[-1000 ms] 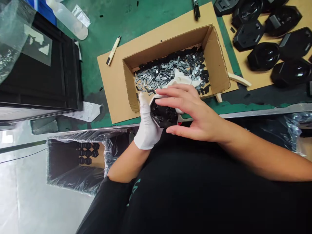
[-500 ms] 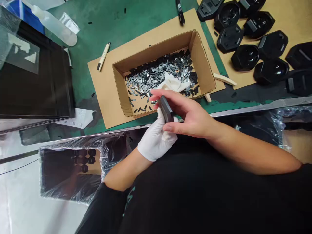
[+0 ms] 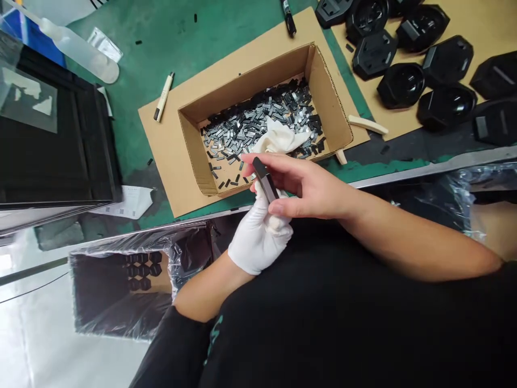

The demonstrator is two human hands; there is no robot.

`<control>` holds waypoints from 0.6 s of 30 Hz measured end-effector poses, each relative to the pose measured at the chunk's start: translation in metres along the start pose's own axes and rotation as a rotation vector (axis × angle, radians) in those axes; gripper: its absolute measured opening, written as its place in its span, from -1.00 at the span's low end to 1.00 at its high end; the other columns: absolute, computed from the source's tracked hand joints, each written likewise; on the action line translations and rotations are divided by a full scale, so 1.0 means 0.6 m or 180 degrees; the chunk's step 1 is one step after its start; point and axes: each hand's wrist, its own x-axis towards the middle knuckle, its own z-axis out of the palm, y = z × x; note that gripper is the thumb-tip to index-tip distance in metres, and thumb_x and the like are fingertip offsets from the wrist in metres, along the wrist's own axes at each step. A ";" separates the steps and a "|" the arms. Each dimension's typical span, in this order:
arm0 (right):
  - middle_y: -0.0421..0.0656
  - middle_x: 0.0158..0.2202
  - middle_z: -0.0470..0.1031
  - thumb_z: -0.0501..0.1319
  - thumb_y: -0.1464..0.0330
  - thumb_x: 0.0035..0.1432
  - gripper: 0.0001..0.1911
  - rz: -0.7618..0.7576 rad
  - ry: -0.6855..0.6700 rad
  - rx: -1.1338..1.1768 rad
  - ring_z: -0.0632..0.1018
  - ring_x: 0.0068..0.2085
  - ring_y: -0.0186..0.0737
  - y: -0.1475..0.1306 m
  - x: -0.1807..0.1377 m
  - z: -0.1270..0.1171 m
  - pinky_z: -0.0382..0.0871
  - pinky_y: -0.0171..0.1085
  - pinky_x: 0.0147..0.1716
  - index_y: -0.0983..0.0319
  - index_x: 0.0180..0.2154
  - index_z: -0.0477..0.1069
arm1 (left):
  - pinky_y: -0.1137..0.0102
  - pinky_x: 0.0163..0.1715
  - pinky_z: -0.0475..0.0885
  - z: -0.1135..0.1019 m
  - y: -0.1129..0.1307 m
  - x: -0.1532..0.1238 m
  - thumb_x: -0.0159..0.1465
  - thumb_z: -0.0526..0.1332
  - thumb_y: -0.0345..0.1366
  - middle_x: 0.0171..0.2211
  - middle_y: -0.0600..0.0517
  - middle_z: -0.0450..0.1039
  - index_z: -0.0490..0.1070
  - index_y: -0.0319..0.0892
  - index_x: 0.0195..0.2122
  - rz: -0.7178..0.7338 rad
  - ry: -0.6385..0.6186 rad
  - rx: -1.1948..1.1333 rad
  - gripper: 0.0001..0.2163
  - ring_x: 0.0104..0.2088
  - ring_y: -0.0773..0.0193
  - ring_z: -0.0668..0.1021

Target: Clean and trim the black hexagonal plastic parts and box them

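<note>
Between my two hands is a black plastic housing [image 3: 267, 184], seen nearly edge-on and tilted. My left hand [image 3: 258, 237], in a white glove, grips it from below. With bare fingers, my right hand [image 3: 305, 186] closes round its far and near ends. Just beyond them stands an open cardboard box [image 3: 246, 94], where many small dark and silvery strips [image 3: 242, 129] lie loose. A crumpled white cloth [image 3: 279, 137] rests on the strips, close to my right fingers. The housing's underside is hidden by the glove.
At right, several black octagonal housings [image 3: 402, 85] lie on cardboard. A marker [image 3: 288, 20], a pale pen [image 3: 163, 98] and a squeeze bottle [image 3: 83, 51] are on the green bench [image 3: 161, 37]. A dark monitor [image 3: 52, 134] stands left. Below it, a plastic-lined box [image 3: 117, 293] contains more black parts.
The black housing has turned in my hands and now shows its narrow edge more. My right fingers have shifted slightly left. The whole view has moved a little.
</note>
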 end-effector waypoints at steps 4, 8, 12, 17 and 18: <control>-0.08 0.08 0.51 0.51 0.06 0.20 -0.35 -0.0156 0.0159 0.0095 0.56 0.00 -0.18 0.002 0.001 0.007 0.55 -0.22 0.00 0.18 0.18 0.39 | 0.71 -0.70 0.21 0.006 -0.001 -0.003 0.60 0.09 -0.38 -0.58 0.21 0.18 0.31 -0.18 -0.41 0.0118 0.0172 0.0178 -0.65 -0.70 0.57 0.31; -0.17 -0.06 0.43 0.49 0.03 0.22 -0.44 -0.0183 0.0099 0.0188 0.49 -0.12 -0.24 -0.001 0.006 0.012 0.48 -0.29 -0.16 0.14 0.05 0.36 | 0.67 -0.69 0.19 0.004 -0.001 -0.002 0.54 0.19 -0.41 -0.59 0.22 0.13 0.30 -0.15 -0.41 0.0117 0.0195 0.0357 -0.69 -0.69 0.53 0.27; -0.20 -0.11 0.41 0.54 0.07 0.17 -0.41 -0.0087 0.0109 0.0393 0.48 -0.15 -0.27 -0.004 0.008 0.012 0.45 -0.32 -0.20 0.15 0.06 0.36 | 0.65 -0.71 0.13 0.003 0.001 -0.002 0.58 0.10 -0.38 -0.63 0.22 0.05 0.26 -0.14 -0.43 0.0076 0.0236 0.0329 -0.65 -0.71 0.50 0.22; -0.12 0.03 0.47 0.52 0.09 0.23 -0.39 0.0043 -0.0018 0.0675 0.55 0.00 -0.24 -0.007 0.004 0.004 0.54 -0.28 -0.01 0.18 0.16 0.38 | 0.64 -0.70 0.16 0.007 0.000 -0.003 0.60 0.07 -0.33 -0.61 0.19 0.12 0.33 -0.15 -0.41 0.0069 0.0237 0.0427 -0.64 -0.70 0.50 0.21; -0.10 0.08 0.49 0.51 0.09 0.24 -0.38 0.0078 -0.0070 0.0689 0.57 0.03 -0.22 -0.008 0.002 0.001 0.55 -0.27 0.01 0.17 0.18 0.38 | 0.64 -0.70 0.16 0.007 0.000 -0.003 0.61 0.07 -0.31 -0.60 0.19 0.14 0.35 -0.16 -0.41 0.0062 0.0232 0.0433 -0.63 -0.70 0.51 0.22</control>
